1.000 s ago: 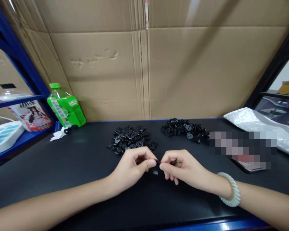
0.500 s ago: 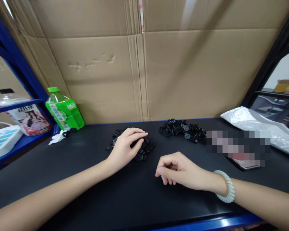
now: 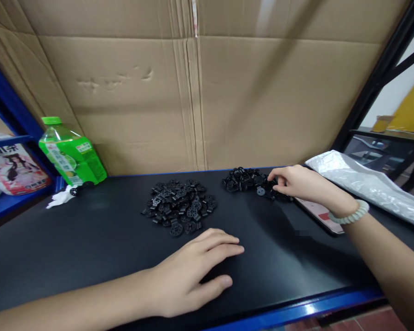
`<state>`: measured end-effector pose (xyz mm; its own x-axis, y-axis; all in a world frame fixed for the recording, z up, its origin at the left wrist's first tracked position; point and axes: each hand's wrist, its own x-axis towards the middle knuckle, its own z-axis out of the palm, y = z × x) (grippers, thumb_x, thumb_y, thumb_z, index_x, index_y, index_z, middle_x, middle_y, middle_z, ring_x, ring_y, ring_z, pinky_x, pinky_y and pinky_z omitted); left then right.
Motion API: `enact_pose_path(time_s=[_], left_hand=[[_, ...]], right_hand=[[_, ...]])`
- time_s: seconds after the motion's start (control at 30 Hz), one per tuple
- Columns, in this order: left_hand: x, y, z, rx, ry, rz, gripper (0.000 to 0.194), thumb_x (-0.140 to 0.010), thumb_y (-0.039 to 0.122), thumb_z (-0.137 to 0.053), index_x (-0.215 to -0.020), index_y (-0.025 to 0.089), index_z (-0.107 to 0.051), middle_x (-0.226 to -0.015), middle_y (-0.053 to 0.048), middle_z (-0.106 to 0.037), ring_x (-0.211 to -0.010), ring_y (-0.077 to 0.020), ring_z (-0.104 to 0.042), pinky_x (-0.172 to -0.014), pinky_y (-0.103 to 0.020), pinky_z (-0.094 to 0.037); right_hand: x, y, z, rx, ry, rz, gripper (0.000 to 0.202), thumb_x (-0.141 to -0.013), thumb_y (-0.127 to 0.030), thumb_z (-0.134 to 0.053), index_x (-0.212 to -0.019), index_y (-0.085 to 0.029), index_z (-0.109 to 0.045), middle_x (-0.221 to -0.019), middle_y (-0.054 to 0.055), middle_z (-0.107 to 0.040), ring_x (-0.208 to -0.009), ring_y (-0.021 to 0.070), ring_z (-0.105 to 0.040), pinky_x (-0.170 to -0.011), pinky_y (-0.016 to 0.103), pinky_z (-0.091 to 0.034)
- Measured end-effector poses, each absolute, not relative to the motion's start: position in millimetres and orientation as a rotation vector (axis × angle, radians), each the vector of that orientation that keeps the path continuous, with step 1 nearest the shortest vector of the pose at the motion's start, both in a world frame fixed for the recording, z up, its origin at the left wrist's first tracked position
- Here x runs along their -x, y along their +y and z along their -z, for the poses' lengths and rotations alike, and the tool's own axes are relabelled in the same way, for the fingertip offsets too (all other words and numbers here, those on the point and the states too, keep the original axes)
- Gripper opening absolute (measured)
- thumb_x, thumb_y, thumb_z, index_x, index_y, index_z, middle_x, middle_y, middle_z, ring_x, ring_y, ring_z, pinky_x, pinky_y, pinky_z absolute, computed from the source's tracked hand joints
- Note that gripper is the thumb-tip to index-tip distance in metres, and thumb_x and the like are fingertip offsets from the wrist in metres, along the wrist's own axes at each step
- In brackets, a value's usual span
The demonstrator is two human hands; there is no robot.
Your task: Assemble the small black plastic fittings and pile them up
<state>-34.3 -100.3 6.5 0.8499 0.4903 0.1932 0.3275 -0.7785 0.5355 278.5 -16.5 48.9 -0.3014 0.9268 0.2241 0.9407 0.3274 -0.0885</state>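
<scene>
Green drink bottle [image 3: 71,154] at counter's [image 3: 89,239] far left corner, white scrap [image 3: 59,198] just beside. Crinkled clear plastic bag [image 3: 362,184] along right edge. Flat device [image 3: 319,216] near it. Creased cardboard sheet [image 3: 193,92] upright behind far edge.

1. The green bottle [image 3: 71,154], far left on the black bench, carries a white and green label with print too small and blurred to read.
2. The printed pack [image 3: 15,168] on the blue shelf at the far left shows large dark characters along its top edge above a drawn figure; they are cut off and cannot be read with certainty.
3. No other lettering, number or sign is legible anywhere.
</scene>
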Motion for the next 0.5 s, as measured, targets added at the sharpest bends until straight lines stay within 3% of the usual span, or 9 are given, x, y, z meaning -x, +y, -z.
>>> enact_pose_path(time_s=[0.2,0.33,0.5], left_hand=[[36.8,-85.8,1.0,-2.493,0.764,-0.492,0.037,-0.092,0.024,-0.051,-0.128,0.020,-0.052,-0.132,-0.011,-0.053,-0.125,-0.0226,-0.045,-0.109,-0.039,-0.036],[39.4,-80.4,6.0,-2.476,0.821,-0.556,0.031,-0.091,0.023,-0.052,-0.121,0.021,-0.056,-0.128,-0.010,-0.055,-0.122,-0.0229,-0.048,-0.107,-0.040,-0.038],[36.3,-85.4,5.6,-2.399,0.815,-0.690,0.028,-0.088,0.017,-0.053,-0.115,0.020,-0.059,-0.118,-0.008,-0.060,-0.112,-0.0210,-0.054,-0.099,-0.037,-0.043]], right_hand=[[-273.9,-15.1,-38.2,1.670,-2.453,-0.003,0.021,-0.073,-0.009,-0.053,-0.077,-0.021,-0.069,-0.066,0.002,-0.068,-0.057,0.0152,-0.059,-0.054,0.026,-0.038],[-271.1,-21.5,-46.1,1.664,-2.388,0.000,0.015,-0.076,-0.014,-0.053,-0.071,-0.020,-0.066,-0.063,0.002,-0.066,-0.054,0.0150,-0.058,-0.052,0.027,-0.040],[-247.5,-37.9,-50.7,1.353,-2.223,-0.237,0.009,-0.083,-0.018,-0.053,-0.087,-0.019,-0.061,-0.073,0.002,-0.064,-0.062,0.0148,-0.059,-0.058,0.027,-0.046]])
